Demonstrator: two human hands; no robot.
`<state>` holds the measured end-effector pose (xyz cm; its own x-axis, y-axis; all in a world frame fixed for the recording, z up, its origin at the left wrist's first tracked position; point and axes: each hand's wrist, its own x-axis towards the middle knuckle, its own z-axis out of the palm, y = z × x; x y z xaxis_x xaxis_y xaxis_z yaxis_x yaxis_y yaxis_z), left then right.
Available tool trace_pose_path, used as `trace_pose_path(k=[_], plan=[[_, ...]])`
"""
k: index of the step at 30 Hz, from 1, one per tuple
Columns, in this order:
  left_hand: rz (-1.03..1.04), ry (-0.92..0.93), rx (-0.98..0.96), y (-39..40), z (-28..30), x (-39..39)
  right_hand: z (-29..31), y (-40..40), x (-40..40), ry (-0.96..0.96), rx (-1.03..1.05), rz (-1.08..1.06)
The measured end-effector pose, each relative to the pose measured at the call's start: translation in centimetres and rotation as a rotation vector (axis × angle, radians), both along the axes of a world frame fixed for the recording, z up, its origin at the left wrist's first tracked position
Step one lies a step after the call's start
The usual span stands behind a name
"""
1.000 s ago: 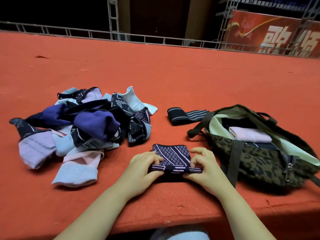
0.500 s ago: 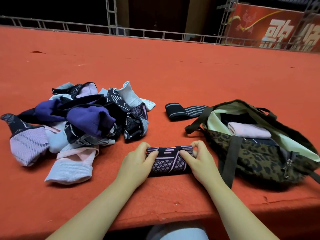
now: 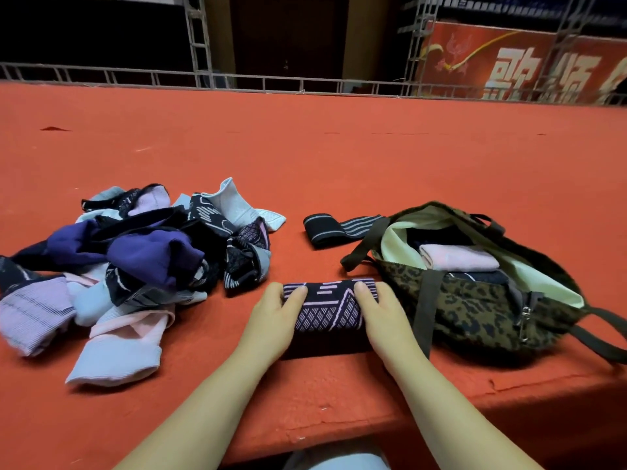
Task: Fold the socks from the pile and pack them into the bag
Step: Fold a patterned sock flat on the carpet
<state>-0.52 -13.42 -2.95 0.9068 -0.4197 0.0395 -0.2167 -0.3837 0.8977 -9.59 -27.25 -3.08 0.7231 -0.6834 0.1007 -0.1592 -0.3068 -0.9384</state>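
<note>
Near the table edge, my left hand (image 3: pixel 271 317) and right hand (image 3: pixel 381 313) now grip the dark sock (image 3: pixel 327 307) with curled fingers, its fold finished since a second ago, ready for the bag (image 3: pixel 475 300).

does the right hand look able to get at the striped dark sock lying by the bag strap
Probably yes, once freed. The right hand now holds the folded sock; the striped sock lies uncovered on the red surface just beyond, beside the bag, nothing between.

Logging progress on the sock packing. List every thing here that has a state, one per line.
patterned sock: folded, held at both ends
left hand: grips the sock
right hand: grips the sock
sock pile: unfolded, jumbled
striped sock: flat, apart from pile
bag: open, folded socks inside
</note>
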Motion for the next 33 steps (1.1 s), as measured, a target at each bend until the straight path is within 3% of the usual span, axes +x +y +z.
trace_pose_path(k=[2, 5, 9, 12, 16, 20, 25, 29, 33], plan=[[-0.022, 0.032, -0.206, -2.1, 1.6, -0.9, 1.8, -1.2, -1.2, -0.145, 0.056, -0.085], [-0.119, 0.104, -0.330, -6.0, 4.3, -1.7, 5.0, -4.7, -2.8, -0.290, 0.116, -0.161], [-0.237, 0.098, -0.365, -12.5, 6.4, -2.3, 8.0, -11.7, -5.3, -0.238, 0.050, -0.232], [-0.312, 0.100, -0.260, -17.4, 6.7, -3.1, 8.4, -17.3, -7.1, -0.001, -0.071, -0.321], [-0.395, -0.050, -0.041, -21.1, 6.2, -4.0, 7.2, -21.9, -8.3, 0.216, -0.112, -0.324], [-0.583, -0.204, 0.302, -21.2, 4.8, -4.8, 5.4, -23.1, -9.3, 0.493, -0.192, -0.152], [-0.646, -0.172, 0.398, -20.3, 4.6, -5.3, 3.9, -23.3, -9.0, 0.441, -0.287, -0.151], [-0.648, -0.263, 0.470, -19.7, 4.4, -5.5, 3.9, -23.1, -8.7, 0.499, -0.395, -0.204], [-0.545, -0.369, 0.353, -17.3, 3.9, -4.5, 6.1, -21.1, -8.2, 0.386, -0.522, -0.289]])
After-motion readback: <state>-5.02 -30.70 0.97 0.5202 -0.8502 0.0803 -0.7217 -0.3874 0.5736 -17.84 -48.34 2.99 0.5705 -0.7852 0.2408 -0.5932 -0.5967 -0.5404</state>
